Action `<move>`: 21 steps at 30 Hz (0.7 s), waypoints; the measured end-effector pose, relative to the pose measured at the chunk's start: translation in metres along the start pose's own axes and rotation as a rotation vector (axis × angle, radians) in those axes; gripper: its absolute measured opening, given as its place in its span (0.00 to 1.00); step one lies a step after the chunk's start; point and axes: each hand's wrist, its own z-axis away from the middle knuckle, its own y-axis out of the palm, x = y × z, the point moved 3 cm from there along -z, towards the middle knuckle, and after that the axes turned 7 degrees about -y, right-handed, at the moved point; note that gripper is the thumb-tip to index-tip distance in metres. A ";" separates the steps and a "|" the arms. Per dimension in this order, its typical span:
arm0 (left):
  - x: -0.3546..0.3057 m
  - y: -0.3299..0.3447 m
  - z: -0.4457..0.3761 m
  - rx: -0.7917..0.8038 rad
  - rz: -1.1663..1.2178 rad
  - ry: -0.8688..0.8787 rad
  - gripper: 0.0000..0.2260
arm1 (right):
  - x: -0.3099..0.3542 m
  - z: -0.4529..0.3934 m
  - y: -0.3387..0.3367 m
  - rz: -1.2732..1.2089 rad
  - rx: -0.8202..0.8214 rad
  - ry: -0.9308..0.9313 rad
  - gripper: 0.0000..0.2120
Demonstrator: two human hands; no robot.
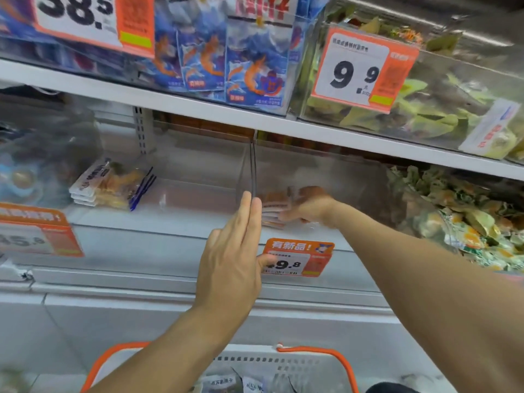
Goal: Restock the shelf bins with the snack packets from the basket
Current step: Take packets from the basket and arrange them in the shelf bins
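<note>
Packets (274,211) lie in a low stack on the floor of the clear bin (317,177) on the middle shelf, just right of the divider (253,165), and the step in hand looks like squaring that stack off. To do it well, I judge the right hand (307,205) should nudge the stack flush against the divider and toward the front wall, so that the next packets from the basket (337,361) go on level and do not slide. The right arm reaches over the bin's front wall from the right, wrist bent down, fingers lying on the stack; through the blurred plastic I cannot tell whether they pinch the top packet or only press on it. The left hand (232,259) is raised with straight fingers close together, grasping nothing, fingertips at the divider's front edge, seemingly steadying it. More packets show in the basket below, at the frame's bottom edge.
</note>
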 end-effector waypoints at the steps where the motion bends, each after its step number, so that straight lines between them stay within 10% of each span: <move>1: 0.000 0.000 0.000 -0.001 0.002 -0.001 0.43 | -0.001 -0.002 0.002 0.079 -0.031 -0.004 0.37; 21: 0.000 0.005 -0.001 -0.007 0.075 -0.007 0.40 | -0.012 -0.010 0.001 0.214 -0.034 -0.056 0.44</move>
